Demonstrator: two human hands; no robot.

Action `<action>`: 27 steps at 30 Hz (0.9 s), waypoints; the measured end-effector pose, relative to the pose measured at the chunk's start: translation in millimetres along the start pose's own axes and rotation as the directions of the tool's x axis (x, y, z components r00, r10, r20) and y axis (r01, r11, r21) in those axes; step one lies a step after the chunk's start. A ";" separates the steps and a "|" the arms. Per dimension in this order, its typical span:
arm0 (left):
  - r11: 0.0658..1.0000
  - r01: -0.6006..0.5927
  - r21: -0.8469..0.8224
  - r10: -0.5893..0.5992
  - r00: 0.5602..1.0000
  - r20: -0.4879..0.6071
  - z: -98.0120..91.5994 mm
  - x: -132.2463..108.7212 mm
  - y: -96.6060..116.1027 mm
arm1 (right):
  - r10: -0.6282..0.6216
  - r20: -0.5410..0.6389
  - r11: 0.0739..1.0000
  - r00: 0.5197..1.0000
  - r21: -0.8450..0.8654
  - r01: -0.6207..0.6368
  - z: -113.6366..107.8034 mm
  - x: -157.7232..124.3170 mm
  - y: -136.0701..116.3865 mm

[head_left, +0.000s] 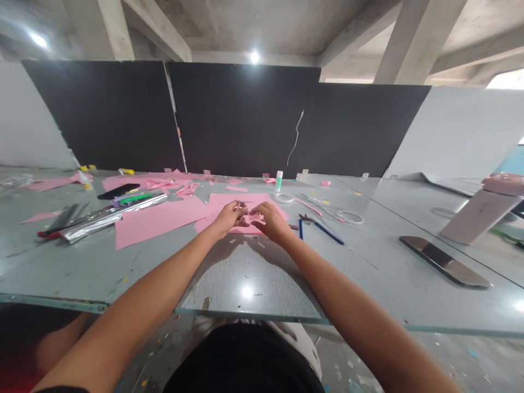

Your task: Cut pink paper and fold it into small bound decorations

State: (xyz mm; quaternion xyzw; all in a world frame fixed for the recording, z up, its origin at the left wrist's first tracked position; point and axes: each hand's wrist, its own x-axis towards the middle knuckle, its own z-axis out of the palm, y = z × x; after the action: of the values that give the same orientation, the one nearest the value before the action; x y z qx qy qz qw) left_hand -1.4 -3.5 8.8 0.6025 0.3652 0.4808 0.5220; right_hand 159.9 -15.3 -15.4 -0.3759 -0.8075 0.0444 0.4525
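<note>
Currently, the left hand [226, 217] has its grip pinched together on a small paper scrap [239, 205] (fine detail unresolved), above a flat, matte pink paper sheet [266, 202] on the grey tabletop [245, 273]. The right hand [272, 222] sits just beside it, fingers curled; its grip state cannot be determined.

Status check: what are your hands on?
Left hand, right hand over pink paper sheet; small pink cutout between them; blue-handled scissors beside right hand.

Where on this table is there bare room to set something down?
Bare tabletop lies in front of the left hand and right hand, and between the blue-handled scissors and the dark plate. It is crowded at left, around the foil and pink paper scraps.
</note>
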 end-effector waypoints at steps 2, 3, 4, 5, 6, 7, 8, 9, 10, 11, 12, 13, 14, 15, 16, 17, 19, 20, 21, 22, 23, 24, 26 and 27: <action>0.998 0.029 -0.055 -0.030 1.000 -0.007 0.6 -1.4 2.7 | -0.117 -0.011 0.981 0.993 -0.160 0.113 -3.3 0.3 -0.4; 0.997 0.035 -0.074 -0.036 0.999 -0.012 0.9 -1.8 3.6 | -0.154 -0.017 0.964 0.988 -0.220 0.146 -4.5 0.8 -1.3; 0.995 0.036 -0.088 -0.037 0.999 -0.018 1.2 -2.1 4.2 | -0.187 -0.025 0.947 0.982 -0.270 0.174 -5.1 1.3 -2.7; 0.995 0.033 -0.098 -0.035 0.999 -0.023 1.5 -2.2 4.6 | -0.218 -0.031 0.930 0.976 -0.309 0.198 -5.0 1.8 -4.3; 0.994 0.029 -0.105 -0.032 0.999 -0.026 1.7 -2.4 4.8 | -0.244 -0.035 0.915 0.969 -0.339 0.218 -4.4 2.4 -6.1; 0.994 0.024 -0.110 -0.028 0.999 -0.030 2.0 -2.6 4.8 | -0.264 -0.035 0.902 0.964 -0.362 0.234 -3.3 2.9 -7.8; 0.994 0.020 -0.110 -0.024 0.999 -0.034 2.4 -2.8 4.8 | -0.276 -0.035 0.892 0.960 -0.380 0.243 -2.0 3.2 -9.2; 0.994 0.015 -0.106 -0.019 0.999 -0.039 2.8 -3.2 4.7 | -0.280 -0.036 0.886 0.959 -0.394 0.244 -0.7 3.5 -10.3; 0.995 0.006 -0.098 -0.011 0.999 -0.046 3.3 -3.6 4.7 | -0.277 -0.040 0.883 0.960 -0.405 0.238 0.6 3.6 -10.9; 0.996 -0.005 -0.087 0.000 0.999 -0.052 3.9 -4.1 4.7 | -0.270 -0.046 0.882 0.962 -0.413 0.228 1.5 3.5 -11.2; 0.997 -0.016 -0.074 0.012 0.998 -0.055 4.5 -4.7 4.8 | -0.259 -0.049 0.883 0.965 -0.416 0.216 2.1 3.4 -11.0; 0.998 -0.026 -0.060 0.023 0.998 -0.054 5.3 -5.3 4.8 | -0.246 -0.049 0.886 0.968 -0.416 0.204 2.4 3.1 -10.6; 0.998 -0.034 -0.045 0.032 0.998 -0.050 6.0 -5.9 4.8 | -0.230 -0.045 0.891 0.972 -0.412 0.192 2.5 2.7 -10.1; 0.999 -0.040 -0.027 0.039 0.998 -0.043 6.8 -6.3 4.8 | -0.208 -0.039 0.897 0.977 -0.406 0.175 2.5 2.2 -9.5; 0.999 -0.044 -0.009 0.043 0.998 -0.034 7.4 -6.6 4.6 | -0.181 -0.036 0.905 0.983 -0.398 0.152 2.5 1.8 -9.1; 0.999 -0.048 0.007 0.048 0.999 -0.024 8.0 -6.6 4.3 | -0.149 -0.038 0.914 0.988 -0.386 0.123 2.7 1.4 -8.8; 0.998 -0.060 0.025 0.060 0.998 -0.011 8.5 -5.8 3.5 | -0.075 -0.070 0.938 0.995 -0.343 0.047 3.8 0.8 -8.6; 0.997 -0.066 0.029 0.066 0.998 -0.006 8.4 -5.1 3.0 | -0.034 -0.096 0.952 0.995 -0.307 0.003 4.5 0.7 -8.6; 0.997 -0.069 0.034 0.069 0.998 -0.004 8.1 -4.2 2.6 | 0.009 -0.119 0.964 0.993 -0.261 -0.040 5.3 0.7 -8.7; 0.997 -0.068 0.040 0.068 0.998 0.000 7.6 -3.4 2.2 | 0.053 -0.137 0.974 0.989 -0.210 -0.081 6.0 0.9 -8.6; 0.997 -0.064 0.050 0.064 0.998 0.005 7.1 -2.7 1.9 | 0.093 -0.146 0.981 0.985 -0.158 -0.116 6.5 1.0 -8.3; 0.997 -0.058 0.060 0.057 0.998 0.008 6.4 -2.3 1.8 | 0.127 -0.145 0.984 0.981 -0.108 -0.143 6.5 1.3 -7.7; 0.998 -0.032 0.062 0.031 0.999 0.011 5.3 -2.5 2.1 | 0.167 -0.120 0.985 0.979 -0.019 -0.170 5.3 1.6 -5.9; 0.999 -0.014 0.048 0.014 1.000 0.009 4.9 -3.0 2.4 | 0.173 -0.100 0.985 0.980 0.019 -0.172 4.1 1.8 -4.9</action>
State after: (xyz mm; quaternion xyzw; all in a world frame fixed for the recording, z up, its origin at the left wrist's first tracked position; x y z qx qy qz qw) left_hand 2.4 -8.1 10.6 0.6195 0.3701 0.4728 0.5057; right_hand 153.5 -16.6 -14.6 -0.4437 -0.7476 0.0686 0.4893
